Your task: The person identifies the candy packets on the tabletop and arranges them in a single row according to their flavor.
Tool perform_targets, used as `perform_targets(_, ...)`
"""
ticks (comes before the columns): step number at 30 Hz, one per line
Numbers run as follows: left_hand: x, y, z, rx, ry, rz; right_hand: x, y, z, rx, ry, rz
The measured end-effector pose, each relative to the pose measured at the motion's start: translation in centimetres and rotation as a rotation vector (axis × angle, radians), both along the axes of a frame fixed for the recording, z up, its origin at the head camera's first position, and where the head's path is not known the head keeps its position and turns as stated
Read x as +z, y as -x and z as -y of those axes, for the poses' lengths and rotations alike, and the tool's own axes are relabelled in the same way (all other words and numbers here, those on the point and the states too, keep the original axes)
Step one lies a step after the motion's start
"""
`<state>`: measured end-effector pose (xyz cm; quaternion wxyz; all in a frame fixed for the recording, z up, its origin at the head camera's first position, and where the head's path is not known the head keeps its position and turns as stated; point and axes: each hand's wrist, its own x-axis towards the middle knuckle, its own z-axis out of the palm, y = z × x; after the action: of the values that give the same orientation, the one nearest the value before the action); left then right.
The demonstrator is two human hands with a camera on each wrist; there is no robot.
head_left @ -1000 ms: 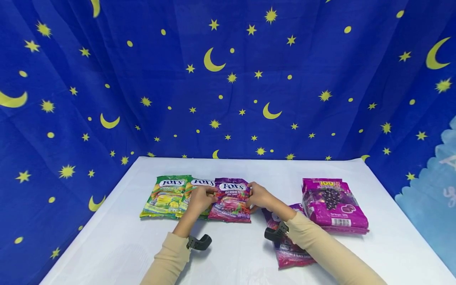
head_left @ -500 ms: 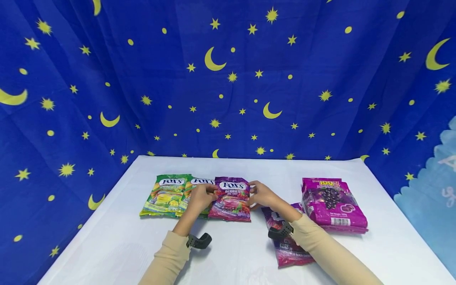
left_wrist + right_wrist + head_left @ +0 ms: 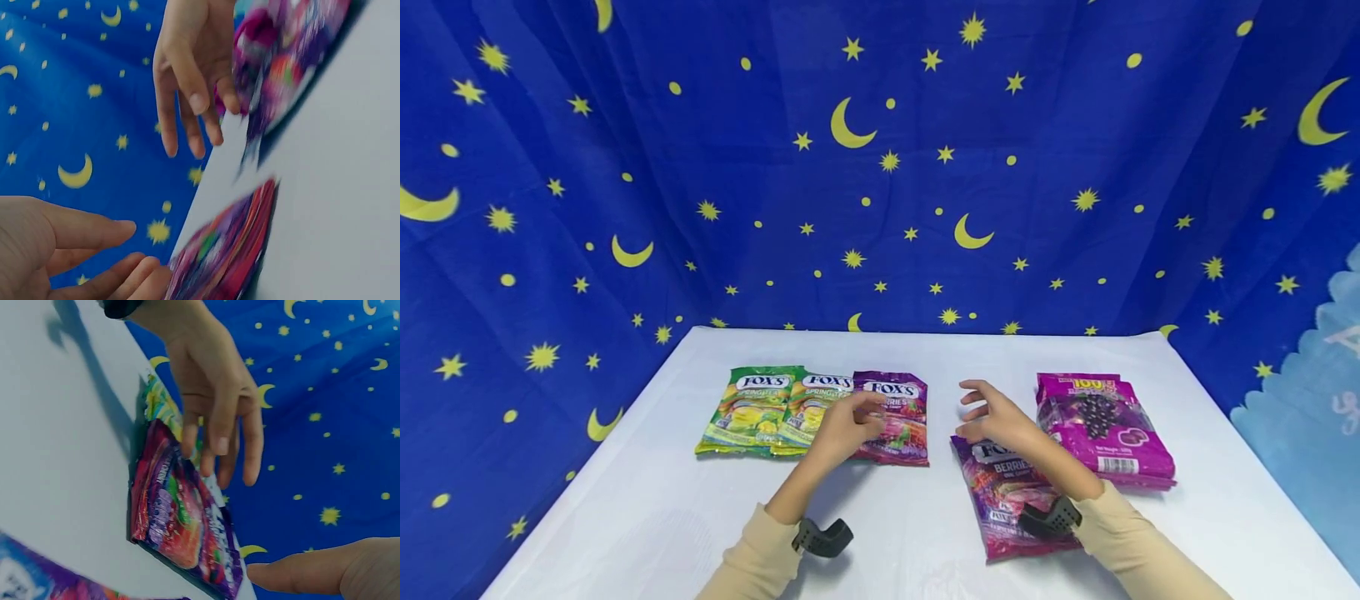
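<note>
One purple bag (image 3: 992, 500) lies nearest, beneath the right hand (image 3: 996, 415), fingers spread. The second purple bag (image 3: 905, 433) lies beneath the left hand (image 3: 847, 425), fingers loosely parted, contact unclear. Two green bags (image 3: 773, 412) lie left of that hand.

Landmark: white table (image 3: 887, 533), pale surface, faintly glossy toward its near side. Blue cloth (image 3: 775, 287) hangs directly behind the table's far edge and continues along its left side and past its far right corner; soft vertical folds. Print: yellow moons, stars, dots. Large crescent moon (image 3: 850, 139) high above the table's far edge; smaller crescent (image 3: 598, 436) close by its left edge. Light-blue panel (image 3: 1300, 450) outside the table's right edge, scalloped border, pale lettering (image 3: 1347, 407) partly cut off, unreadable.
</note>
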<state>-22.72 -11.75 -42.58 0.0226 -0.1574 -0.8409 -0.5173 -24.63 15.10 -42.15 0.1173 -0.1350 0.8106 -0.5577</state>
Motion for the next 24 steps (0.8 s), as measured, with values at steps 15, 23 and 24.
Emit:
perform_targets(15,-1.1,-3.2,-4.6,-0.286,-0.291,0.377,0.5,-5.4,-4.3,-0.007,-0.184,-0.114)
perform_targets(23,-1.5,-4.0,-5.8,-0.276,-0.325,0.5,1.1,-8.1,-6.1,-0.033,-0.181,-0.037)
perform_targets(24,-1.5,-4.1,-6.0,-0.272,-0.332,0.506,1.2,-8.4,-6.4,-0.032,-0.193,-0.044)
